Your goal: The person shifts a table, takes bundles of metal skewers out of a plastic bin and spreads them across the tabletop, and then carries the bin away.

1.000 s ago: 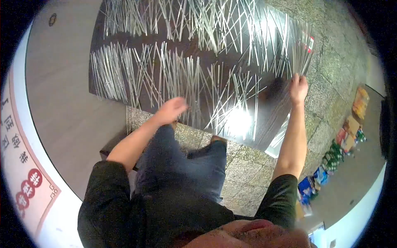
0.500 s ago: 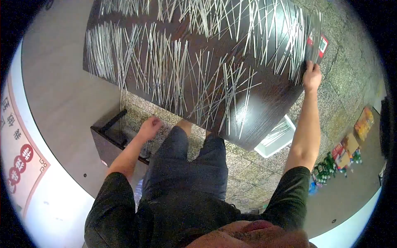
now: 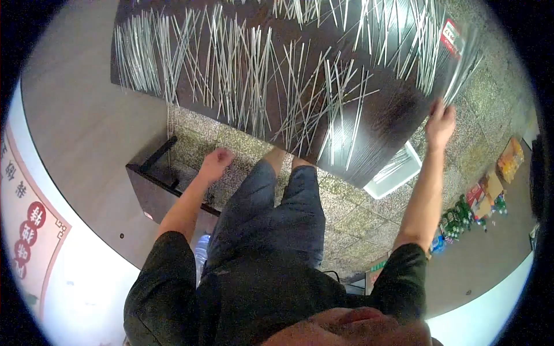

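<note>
My right hand (image 3: 441, 124) is closed on the lower end of a clear plastic packet (image 3: 459, 66) with a red and white label, held upright past the table's right corner. Thin pale sticks seem to show inside it, though blur hides the detail. Below the table's near edge hangs my left hand (image 3: 216, 163), its fingers curled and nothing visible in them. Many thin silvery sticks (image 3: 239, 75) lie in loose rows across the dark wooden table (image 3: 381, 115), some crossing each other and some jutting over its near edge.
A white bin (image 3: 398, 173) holding more thin sticks stands below the table's right corner. At left is a dark stool or box (image 3: 164, 184). Along the right, greenery with small ornaments (image 3: 456, 219) and an orange packet (image 3: 511, 161) lie by a cardboard piece.
My right hand has moved slightly down and right, and the packet now leans right with its label higher in view. The left hand has risen a little. The camera view has shifted.
</note>
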Demonstrator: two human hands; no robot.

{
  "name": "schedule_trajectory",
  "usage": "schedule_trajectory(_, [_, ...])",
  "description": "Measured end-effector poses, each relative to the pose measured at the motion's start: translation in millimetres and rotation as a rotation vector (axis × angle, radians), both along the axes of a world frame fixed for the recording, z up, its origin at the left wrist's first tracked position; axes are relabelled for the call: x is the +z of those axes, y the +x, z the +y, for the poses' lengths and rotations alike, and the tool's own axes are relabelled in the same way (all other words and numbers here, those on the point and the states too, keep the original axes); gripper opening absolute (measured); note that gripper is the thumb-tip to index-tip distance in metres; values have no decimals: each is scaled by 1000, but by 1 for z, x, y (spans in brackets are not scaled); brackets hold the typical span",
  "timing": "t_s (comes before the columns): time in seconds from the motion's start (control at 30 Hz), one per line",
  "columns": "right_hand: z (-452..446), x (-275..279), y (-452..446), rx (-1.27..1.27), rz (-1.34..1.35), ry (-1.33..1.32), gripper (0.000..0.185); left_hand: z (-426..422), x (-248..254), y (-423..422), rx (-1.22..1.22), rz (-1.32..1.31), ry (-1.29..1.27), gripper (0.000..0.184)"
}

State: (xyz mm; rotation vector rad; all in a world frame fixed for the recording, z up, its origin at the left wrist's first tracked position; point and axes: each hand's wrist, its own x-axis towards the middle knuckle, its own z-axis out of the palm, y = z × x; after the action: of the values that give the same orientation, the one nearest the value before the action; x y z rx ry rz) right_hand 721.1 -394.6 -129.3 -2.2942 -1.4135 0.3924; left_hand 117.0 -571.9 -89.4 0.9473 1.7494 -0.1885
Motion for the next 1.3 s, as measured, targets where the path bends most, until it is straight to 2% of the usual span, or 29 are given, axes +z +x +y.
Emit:
schedule_trajectory(0.07, [-66, -5, -29, 21, 39, -54, 36, -16, -11, -15, 38, -13, -12, 34])
schedule_trajectory(0.13, [-116, 19, -83, -87, 180, -261, 32, -22, -12, -22, 20, -21, 0, 33])
schedule_trajectory(0.23, [-168, 16, -138, -128, 361, -269, 29, -32, -18, -35, 12, -41, -22, 34])
schedule_trajectory(0.3, [-190, -6, -156, -193, 455, -243, 25, -43, -31, -50, -11, -38, -28, 34])
schedule_trajectory(0.33, [-198, -19, -157, -185, 373, -244, 24, -49, -40, -59, -31, -28, -16, 35])
schedule_trajectory(0.37, [-200, -24, -160, -179, 290, -243, 23, -52, -46, -66, -52, -18, -4, 35])
schedule_trajectory(0.47, [-202, -29, -165, -152, 178, -101, 21, -20, -6, -54, -93, 4, -29, 38])
schedule_trajectory(0.67, [-204, -39, -135, -85, 44, -7, 19, -39, -38, -109, -113, 10, 16, 38])
schedule_trajectory(0.8, [-195, -37, -116, -204, 81, -83, 22, -36, -23, -102, -59, 25, 23, 36])
schedule_trajectory(0.83, [-196, -43, -106, -180, 51, -62, 34, -35, -22, -100, -42, 9, 6, 36])
schedule_trajectory(0.87, [-196, -44, -101, -196, 58, -88, 34, -35, -23, -99, -25, -8, -11, 36])
schedule_trajectory(0.97, [-187, -32, -102, -257, 150, -110, 36, -57, -47, -116, 18, -29, 18, 35])
schedule_trajectory(1.07, [-175, -10, -112, -306, 210, -114, 37, -28, -6, -88, -19, -32, -104, 36])
schedule_trajectory(1.1, [-174, -10, -109, -314, 160, -171, 38, -33, -10, -90, -41, -11, -39, 36])
schedule_trajectory(1.17, [-165, -3, -110, -296, 172, -124, 37, -41, -17, -95, -90, 27, 90, 36])
schedule_trajectory(1.27, [-147, 4, -108, -263, 205, -58, 35, -42, -14, -92, -98, 120, 99, 34])
schedule_trajectory(1.3, [-138, -6, -99, -229, 208, 5, 35, -46, -19, -98, -36, 46, 73, 34])
